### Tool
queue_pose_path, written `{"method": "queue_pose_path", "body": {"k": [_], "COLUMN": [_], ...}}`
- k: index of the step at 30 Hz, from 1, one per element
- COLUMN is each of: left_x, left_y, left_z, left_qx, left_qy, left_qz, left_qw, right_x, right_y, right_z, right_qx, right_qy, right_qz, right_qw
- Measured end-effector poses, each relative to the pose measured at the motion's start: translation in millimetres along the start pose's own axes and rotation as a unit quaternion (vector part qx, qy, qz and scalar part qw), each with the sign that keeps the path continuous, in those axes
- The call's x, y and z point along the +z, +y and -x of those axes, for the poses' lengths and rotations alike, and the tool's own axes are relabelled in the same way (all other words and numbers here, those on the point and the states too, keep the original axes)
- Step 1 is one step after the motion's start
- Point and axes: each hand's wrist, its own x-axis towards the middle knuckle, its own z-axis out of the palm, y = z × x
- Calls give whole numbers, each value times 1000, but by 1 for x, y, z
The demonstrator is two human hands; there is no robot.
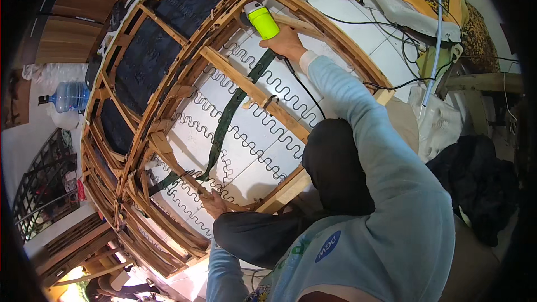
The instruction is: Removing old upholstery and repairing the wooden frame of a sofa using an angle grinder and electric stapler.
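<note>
My right hand (286, 43) is closed round an angle grinder (263, 23) with a bright yellow-green body and a grey head. The grinder's head is at the far rail of a wooden sofa frame (224, 68); whether the disc touches wood I cannot tell. At the near left, my left hand (214, 206) is closed on a wooden crossbar (193, 183) of that frame. Rows of zigzag springs (254, 154) span the seat opening between my hands. A dark green webbing strap (224, 123) crosses them. My bent knee (335, 159) is beside the frame's near rail.
A black power cord (305, 89) trails from the grinder past my knee. More cables cross the tiled floor (352, 36) at right, near a pale pole with a blue head (439, 22). Dark cloth (475, 190) lies at far right. A blue water bottle (71, 98) stands beyond the frame.
</note>
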Motion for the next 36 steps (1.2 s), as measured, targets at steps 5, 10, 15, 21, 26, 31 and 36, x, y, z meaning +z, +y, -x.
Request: {"method": "queue_pose_path", "body": {"k": [5,10,15,21,26,31,36], "left_x": [-1,-2,-2,-9,-4,-8,-4], "left_y": [2,19,35,39,42,44,39], "left_z": [1,13,18,20,16,19,19], "left_qx": [-33,-25,-24,6,-19,-24,-12], "left_qy": [-11,9,13,43,5,-3,-11], "left_qz": [-16,-69,-78,-71,-41,-25,-32], "left_qw": [999,997,997,996,999,999,999], "right_x": [7,26,30,20,4,5,20], "right_y": [0,-15,-11,-4,16,10,-10], "right_z": [10,25,23,25,4,11,18], "right_qx": [-25,-68,-84,-86,-87,-97,-120], "right_qy": [-30,-47,-63,-52,-8,-34,-14], "right_qz": [46,89,87,78,26,51,123], "right_qw": [998,993,991,992,996,993,985]}}
